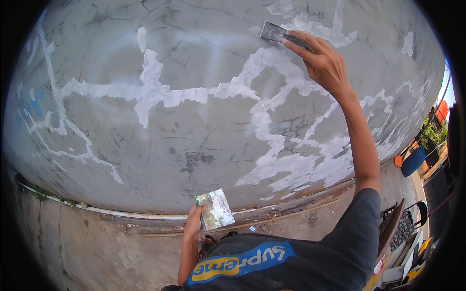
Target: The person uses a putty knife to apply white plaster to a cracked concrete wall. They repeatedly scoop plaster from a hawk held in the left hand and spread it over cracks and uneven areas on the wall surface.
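My right hand (324,62) is raised high on the grey cracked wall (189,136), its fingers closed round a putty knife (275,33) with a flat, smeared metal blade. The blade lies at or against the wall beside a patch of white filler (301,22); whether it touches I cannot tell. Low down, my left hand (194,222) grips the edge of a square flat board (214,209) with white paste on its face. White filler runs in jagged bands along many of the wall's cracks.
At the wall's foot run a white pipe (121,214) and a long thin pole (286,213) over the concrete floor (111,252). To the right stand a blue barrel (413,162), green plants (433,135), a chair-like object (403,228) and a pale box (400,264).
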A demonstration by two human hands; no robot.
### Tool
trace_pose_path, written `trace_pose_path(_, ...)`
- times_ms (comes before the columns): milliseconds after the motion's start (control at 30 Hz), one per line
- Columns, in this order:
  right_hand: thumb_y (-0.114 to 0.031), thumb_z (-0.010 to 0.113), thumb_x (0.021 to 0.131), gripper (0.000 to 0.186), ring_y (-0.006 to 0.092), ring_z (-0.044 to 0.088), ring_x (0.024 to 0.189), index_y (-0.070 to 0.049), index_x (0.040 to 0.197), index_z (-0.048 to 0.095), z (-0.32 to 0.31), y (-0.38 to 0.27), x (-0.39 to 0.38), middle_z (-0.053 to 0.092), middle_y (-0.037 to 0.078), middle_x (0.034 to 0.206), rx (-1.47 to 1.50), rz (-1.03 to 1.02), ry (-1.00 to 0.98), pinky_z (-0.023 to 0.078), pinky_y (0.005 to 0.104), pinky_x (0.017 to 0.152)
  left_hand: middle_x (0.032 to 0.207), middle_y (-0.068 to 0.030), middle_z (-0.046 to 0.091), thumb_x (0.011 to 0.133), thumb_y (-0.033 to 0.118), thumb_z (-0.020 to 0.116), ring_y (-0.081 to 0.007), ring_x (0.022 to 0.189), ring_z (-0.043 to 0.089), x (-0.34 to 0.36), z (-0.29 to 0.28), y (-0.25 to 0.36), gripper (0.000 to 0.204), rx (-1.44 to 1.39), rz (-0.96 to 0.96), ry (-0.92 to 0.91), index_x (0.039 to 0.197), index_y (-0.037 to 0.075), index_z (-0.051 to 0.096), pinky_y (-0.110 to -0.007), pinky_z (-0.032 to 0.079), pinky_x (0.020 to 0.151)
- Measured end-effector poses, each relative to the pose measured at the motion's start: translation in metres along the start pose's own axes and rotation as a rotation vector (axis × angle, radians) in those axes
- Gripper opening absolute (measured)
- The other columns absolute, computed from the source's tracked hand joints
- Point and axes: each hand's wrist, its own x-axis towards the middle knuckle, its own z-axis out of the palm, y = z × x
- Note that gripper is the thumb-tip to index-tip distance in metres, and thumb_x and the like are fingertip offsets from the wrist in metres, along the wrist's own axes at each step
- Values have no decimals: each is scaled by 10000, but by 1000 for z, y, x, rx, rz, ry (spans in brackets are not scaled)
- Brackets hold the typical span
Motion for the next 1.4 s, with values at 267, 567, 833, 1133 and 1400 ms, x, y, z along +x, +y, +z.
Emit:
trace_pose_path(267, 52, 644, 771, 583, 149, 602, 892, -307, 1230, 631, -20, 41, 4, 584, -96, 1281, -83, -177, -71, 556, 240, 697, 1141, -133, 580, 906, 114, 479, -218, 998, 626, -4, 21, -20, 406, -53, 27, 24, 1287, -16, 433, -351, 538, 837)
trace_pose_path(567, 28, 621, 793, 466, 120, 588, 899, -269, 1147, 675, -16, 51, 12, 583, -109, 1268, -101, -244, -100, 549, 223, 691, 1149, -117, 579, 934, 112, 454, -192, 1009, 618, -6, 44, -30, 392, -47, 38, -8, 1306, -8, 413, -337, 535, 832)
trace_pose_path(833, 39, 612, 777, 465, 129, 571, 895, -225, 1153, 683, -19, 19, 28, 575, -107, 1290, -147, -325, -55, 537, 242, 731, 1176, -125, 570, 950, 120, 452, -199, 1025, 613, -4, 46, -34, 394, -15, 29, -32, 1317, -13, 399, -343, 533, 845)
trace_pose_path(1133, 35, 643, 758, 463, 147, 572, 842, -225, 1139, 692, -31, 35, 9, 601, -89, 1259, -159, -229, -32, 538, 251, 680, 1134, -115, 594, 912, 114, 475, -204, 1008, 622, -5, 46, -33, 381, -65, 5, 14, 1270, -13, 453, -348, 531, 854)
trace_pose_path(1400, 49, 641, 763, 459, 159, 584, 844, -219, 1130, 696, -27, 17, 9, 609, -63, 1254, -117, -83, -80, 542, 278, 700, 1207, -129, 555, 934, 126, 449, -217, 1067, 604, -2, 42, -27, 432, -62, 34, 22, 1341, 6, 368, -368, 526, 882)
